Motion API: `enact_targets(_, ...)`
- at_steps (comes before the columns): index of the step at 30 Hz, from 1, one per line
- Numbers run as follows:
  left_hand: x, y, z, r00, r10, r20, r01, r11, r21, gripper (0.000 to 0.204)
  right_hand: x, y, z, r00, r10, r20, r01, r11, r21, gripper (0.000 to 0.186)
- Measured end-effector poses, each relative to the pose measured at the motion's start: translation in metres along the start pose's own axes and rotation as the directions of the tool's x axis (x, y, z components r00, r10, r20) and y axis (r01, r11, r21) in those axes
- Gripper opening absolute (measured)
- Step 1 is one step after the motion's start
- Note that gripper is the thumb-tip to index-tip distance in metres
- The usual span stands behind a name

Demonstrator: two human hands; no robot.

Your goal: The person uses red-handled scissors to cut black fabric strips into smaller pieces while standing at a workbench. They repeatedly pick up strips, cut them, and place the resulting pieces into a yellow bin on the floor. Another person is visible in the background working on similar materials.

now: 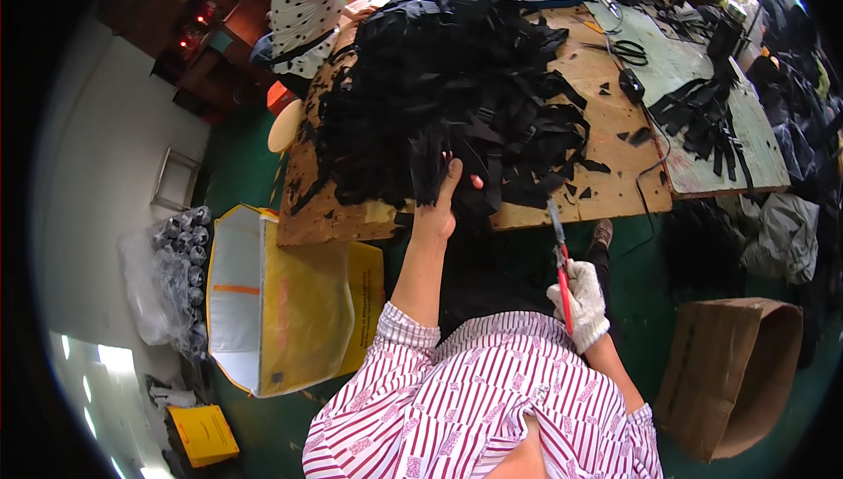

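A large heap of black webbing straps (439, 49) covers the middle of the wooden table (632, 163). At the heap's near edge, my bare left hand (445, 194) grips a bundle of black straps (428, 163), its thumb on the right side and most fingers hidden behind. A buckle-like black piece shows among the straps beside it. My right hand (581, 299), in a white knit glove, is closed around a tool with red handles and a narrow grey blade (560, 237). The blade points up toward the table's front edge, and its exact kind is unclear.
Another person (312, 14) works at the table's far left. Black-handled scissors (628, 51), a corded device (630, 86) and scraps lie right of the heap. A yellow bin (307, 312) stands lower left, a cardboard box (729, 374) lower right. More straps (707, 115) lie on a pale board.
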State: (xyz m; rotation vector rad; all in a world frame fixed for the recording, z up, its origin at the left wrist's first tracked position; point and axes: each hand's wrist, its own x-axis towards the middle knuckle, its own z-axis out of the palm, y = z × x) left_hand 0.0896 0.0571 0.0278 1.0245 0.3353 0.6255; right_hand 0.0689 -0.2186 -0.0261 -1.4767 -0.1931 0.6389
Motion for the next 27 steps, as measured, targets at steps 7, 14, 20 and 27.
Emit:
enact_targets(7, -0.038, -0.014, 0.018, 0.998, -0.055, 0.039, 0.047, 0.983, 0.178, 0.02, 0.017, -0.022, 0.012, 0.982, -0.181, 0.044, 0.186, 0.933, -0.309, 0.052)
enact_targets(14, -0.045, -0.022, 0.024, 0.992, -0.024, 0.125, -0.006, 0.972, 0.237, 0.018, 0.019, -0.024, 0.016, 0.954, -0.295, 0.048, 0.286, 0.855, -0.432, 0.062)
enact_targets(20, -0.046, -0.046, -0.001, 0.958, 0.063, 0.28, -0.221, 0.784, 0.581, 0.021, 0.021, -0.03, 0.016, 0.959, -0.283, 0.031, 0.258, 0.819, -0.513, 0.062)
enact_targets(27, -0.045, -0.052, -0.009, 0.875, -0.143, 0.462, -0.103, 0.878, 0.467, 0.059, 0.025, -0.033, 0.015, 0.935, -0.355, 0.02, 0.313, 0.795, -0.519, 0.062)
